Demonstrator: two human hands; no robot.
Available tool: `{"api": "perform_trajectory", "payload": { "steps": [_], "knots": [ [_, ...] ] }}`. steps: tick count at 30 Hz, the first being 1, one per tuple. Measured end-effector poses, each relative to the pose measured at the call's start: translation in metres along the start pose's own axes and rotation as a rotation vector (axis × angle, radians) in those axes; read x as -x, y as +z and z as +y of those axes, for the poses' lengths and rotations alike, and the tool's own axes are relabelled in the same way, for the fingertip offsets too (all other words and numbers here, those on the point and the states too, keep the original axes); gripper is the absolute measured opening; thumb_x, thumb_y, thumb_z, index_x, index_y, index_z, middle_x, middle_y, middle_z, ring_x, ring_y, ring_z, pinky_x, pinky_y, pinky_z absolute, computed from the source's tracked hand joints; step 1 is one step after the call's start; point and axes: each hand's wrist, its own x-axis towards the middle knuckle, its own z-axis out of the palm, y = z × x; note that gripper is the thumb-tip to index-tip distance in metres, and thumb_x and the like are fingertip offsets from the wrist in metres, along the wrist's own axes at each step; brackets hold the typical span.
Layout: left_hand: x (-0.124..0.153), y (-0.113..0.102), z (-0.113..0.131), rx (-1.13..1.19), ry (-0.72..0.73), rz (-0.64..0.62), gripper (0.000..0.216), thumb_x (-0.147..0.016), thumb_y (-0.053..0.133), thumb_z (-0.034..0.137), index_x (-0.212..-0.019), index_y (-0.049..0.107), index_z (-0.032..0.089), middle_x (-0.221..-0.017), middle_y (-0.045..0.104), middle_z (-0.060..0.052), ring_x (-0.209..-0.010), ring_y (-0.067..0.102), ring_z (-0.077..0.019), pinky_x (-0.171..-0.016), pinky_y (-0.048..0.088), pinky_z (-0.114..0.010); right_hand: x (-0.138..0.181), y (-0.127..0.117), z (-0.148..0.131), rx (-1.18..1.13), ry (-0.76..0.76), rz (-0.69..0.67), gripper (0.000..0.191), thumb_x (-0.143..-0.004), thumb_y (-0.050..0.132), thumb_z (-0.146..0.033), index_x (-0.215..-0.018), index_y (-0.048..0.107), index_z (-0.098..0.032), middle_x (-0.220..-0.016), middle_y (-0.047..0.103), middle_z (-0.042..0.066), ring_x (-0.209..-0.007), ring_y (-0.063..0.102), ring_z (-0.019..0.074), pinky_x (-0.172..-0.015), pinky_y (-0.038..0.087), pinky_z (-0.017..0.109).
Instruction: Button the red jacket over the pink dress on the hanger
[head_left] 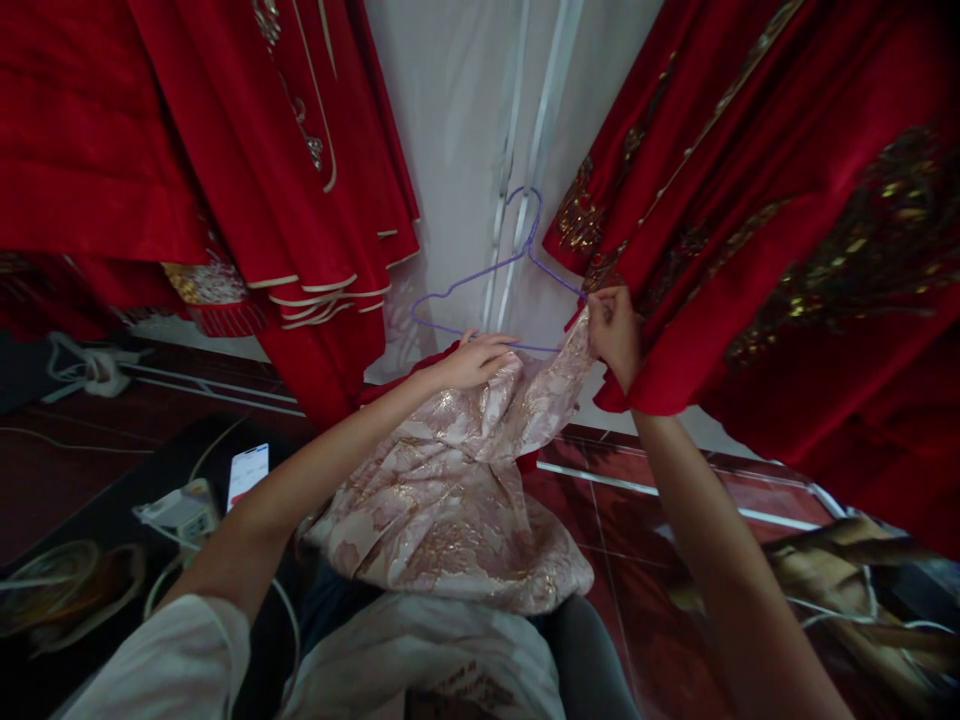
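A pale pink brocade garment with gold patterning lies across my lap, bunched at the bottom. A thin purple hanger stands above it, its hook up against the white wall. My right hand pinches the upper corner of the garment by the hanger's right end. My left hand is at the hanger's lower bar, its fingers closed over the garment's top edge; the fingertips are partly hidden in the cloth. Between the two hands the fabric dips in a fold.
Red garments with trim hang on the left, and red embroidered garments hang on the right, close to my right arm. A lit phone and a white power adapter with cables lie on the left. A brown bundle sits on the right.
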Motion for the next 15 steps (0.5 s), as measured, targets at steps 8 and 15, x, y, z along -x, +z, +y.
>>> {"api": "perform_trajectory", "payload": {
  "steps": [8,15],
  "knots": [
    [0.035,-0.038,-0.078,0.38,-0.315,0.696,0.037,-0.073,0.069,0.052,-0.079,0.068,0.016,-0.079,0.069,-0.005,-0.075,0.063,-0.0159,-0.074,0.049,-0.029,-0.004,-0.01,0.003,0.013,-0.011,0.016,0.023,-0.091,0.048,-0.046,-0.095,0.053,-0.024,-0.083,0.065,0.005,-0.076,0.063,0.0199,-0.073,0.049,0.035],
    [0.084,-0.043,-0.129,0.456,-0.545,0.799,0.047,-0.065,0.072,0.057,-0.083,0.069,0.014,-0.087,0.072,-0.007,-0.08,0.064,-0.0166,-0.079,0.05,-0.028,-0.006,-0.011,0.001,-0.008,0.022,0.01,0.023,-0.09,0.049,-0.047,-0.093,0.053,-0.024,-0.081,0.064,0.005,-0.074,0.063,0.0205,-0.072,0.049,0.037]
  ]
}}
